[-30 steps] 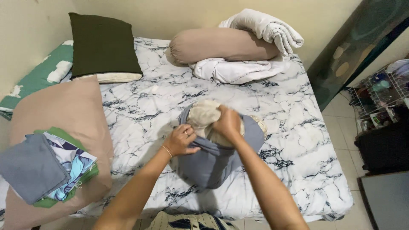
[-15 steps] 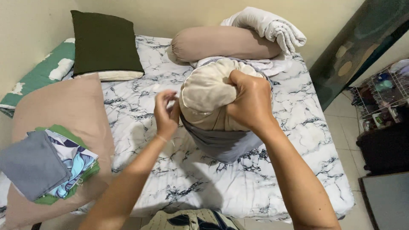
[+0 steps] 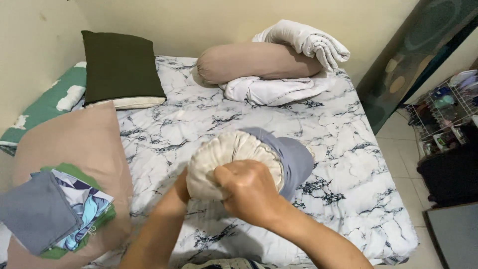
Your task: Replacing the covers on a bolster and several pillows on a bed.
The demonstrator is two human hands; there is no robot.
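Right now a cream bolster (image 3: 226, 162) is being worked at the near side of the bed (image 3: 348, 164), with a grey cover (image 3: 294, 157) bunched around its far end. The right hand (image 3: 246, 192) is clamped tight on the gathered cream end, fingers curled into the fabric. The left hand (image 3: 180, 183) is tucked behind the bolster and mostly hidden, so whether it is closed on anything cannot be told. The bolster is held tilted, its near end raised above the marble-patterned sheet, its far end down on the mattress.

By the look of it, the step in hand is the handling of the cover along the bolster; the cover reaches only the far part. The next move is judged to call for a firm hold on the cream end while the grey cloth is gripped at its rim by the free hand.

Counted up: two bolsters, the cream one and a tan one (image 3: 256, 61) at the head; one white blanket (image 3: 294, 60) draped over and under it; one dark green pillow (image 3: 119, 65); one tan pillow (image 3: 69, 144); one stack of folded cloths (image 3: 55, 211) resting on it.
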